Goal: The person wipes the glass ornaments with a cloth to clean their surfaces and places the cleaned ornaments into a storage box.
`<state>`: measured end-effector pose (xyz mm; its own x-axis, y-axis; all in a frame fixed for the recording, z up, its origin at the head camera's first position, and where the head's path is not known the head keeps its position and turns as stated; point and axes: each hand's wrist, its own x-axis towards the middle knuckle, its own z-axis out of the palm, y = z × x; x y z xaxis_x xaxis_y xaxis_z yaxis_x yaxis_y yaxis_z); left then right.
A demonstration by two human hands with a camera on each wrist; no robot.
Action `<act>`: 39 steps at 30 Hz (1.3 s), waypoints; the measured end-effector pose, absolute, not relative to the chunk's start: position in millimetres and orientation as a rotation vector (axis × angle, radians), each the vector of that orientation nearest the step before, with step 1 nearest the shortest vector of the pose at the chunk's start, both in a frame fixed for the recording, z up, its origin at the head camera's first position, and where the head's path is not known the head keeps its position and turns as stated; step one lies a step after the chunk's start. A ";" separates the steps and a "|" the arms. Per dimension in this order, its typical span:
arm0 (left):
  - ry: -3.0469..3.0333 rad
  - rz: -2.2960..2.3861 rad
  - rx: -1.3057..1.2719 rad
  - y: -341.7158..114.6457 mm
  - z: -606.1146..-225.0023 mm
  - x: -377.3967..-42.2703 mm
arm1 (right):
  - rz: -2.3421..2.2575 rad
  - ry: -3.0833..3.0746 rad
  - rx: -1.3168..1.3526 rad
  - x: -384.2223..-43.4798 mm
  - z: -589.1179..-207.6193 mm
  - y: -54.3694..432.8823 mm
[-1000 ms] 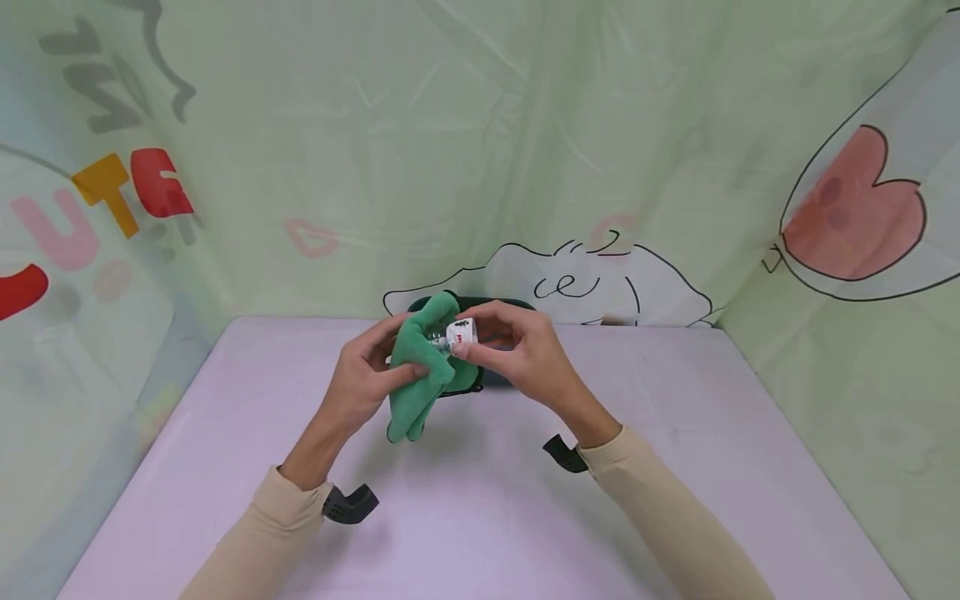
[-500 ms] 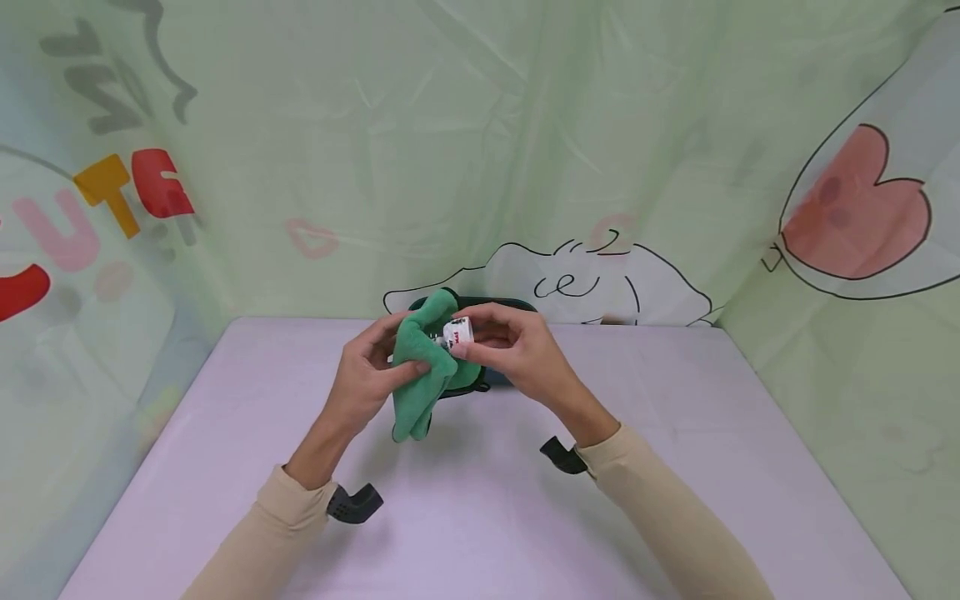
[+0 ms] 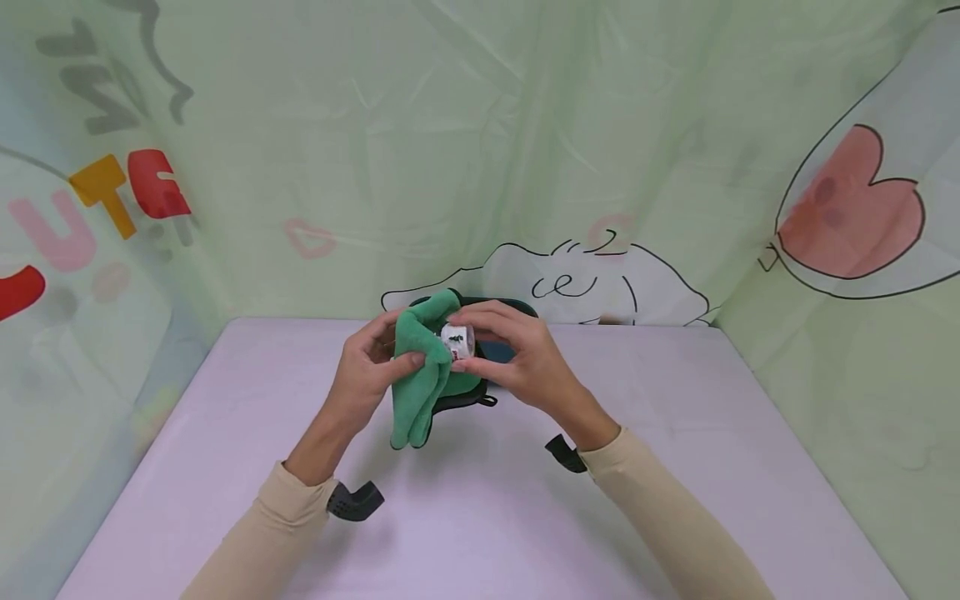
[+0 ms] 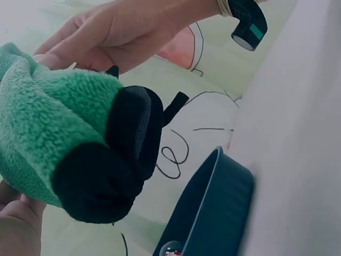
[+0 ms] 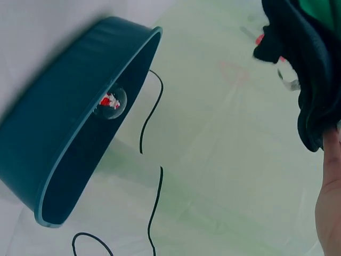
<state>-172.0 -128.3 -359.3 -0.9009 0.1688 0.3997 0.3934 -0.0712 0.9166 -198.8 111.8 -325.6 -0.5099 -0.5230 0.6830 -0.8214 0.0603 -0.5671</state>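
My left hand (image 3: 363, 362) grips a green plush cloth (image 3: 414, 400) with black edging and a small black loop. Its fingers go behind the cloth, and the thumb presses on the front. My right hand (image 3: 525, 350) pinches what looks like a small snow globe by its white printed base (image 3: 455, 340), fingers above and thumb below. The globe end points into the green folds and is hidden there. In the left wrist view, the thick green cloth (image 4: 37, 117) bulges before the lens, its black edge folded over.
A dark teal bin (image 5: 74, 106) stands on the pale table (image 3: 480, 517) behind the hands. A clear globe (image 5: 112, 101) with a red and white figure sits inside it. A printed light green curtain (image 3: 420, 167) hangs behind the table.
The white base has turned within my right fingers, its red print moving down, and the clear part has gone out of sight in the cloth. My left hand keeps its hold.
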 end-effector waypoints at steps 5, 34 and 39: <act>-2.001 -2.196 -0.581 -126.6 -359.7 -174.1 | 1.236 -1.963 1.404 -202.4 -323.9 113.2; -1.928 -2.458 -0.492 -124.1 -359.5 -174.1 | 1.101 -1.834 1.575 -212.5 -323.9 121.6; -1.931 -2.451 -0.536 -122.5 -358.3 -174.4 | 1.132 -1.851 1.569 -212.5 -324.9 120.8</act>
